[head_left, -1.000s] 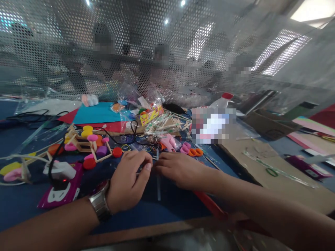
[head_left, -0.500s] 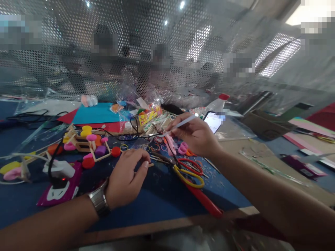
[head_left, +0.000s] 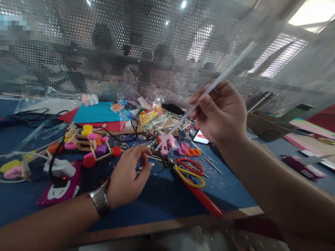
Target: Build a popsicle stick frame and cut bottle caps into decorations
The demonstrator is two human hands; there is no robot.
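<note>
My right hand (head_left: 222,111) is raised over the middle of the table, pinching a long translucent glue stick (head_left: 230,68). The stick slants down to the left, its lower end near a pink glue gun (head_left: 164,145). My left hand (head_left: 131,174), with a metal watch (head_left: 99,198) on the wrist, stays low over the table with fingers curled. A small piece of wooden stick (head_left: 152,164) shows at its thumb tip, mostly hidden by the fingers. Right of that hand lie scissors (head_left: 190,176) with red and yellow handles.
A wooden-stick model (head_left: 83,144) with colourful discs stands at left, behind a purple power strip (head_left: 59,188) with a white plug. Pink discs (head_left: 184,149), loose sticks and a phone (head_left: 201,137) lie at centre. Blue paper (head_left: 95,113) is behind; a perforated screen (head_left: 146,69) rises beyond.
My right hand has lifted and moved right with the glue stick, uncovering more of the glue gun and covering part of the phone. The left hand has hardly moved.
</note>
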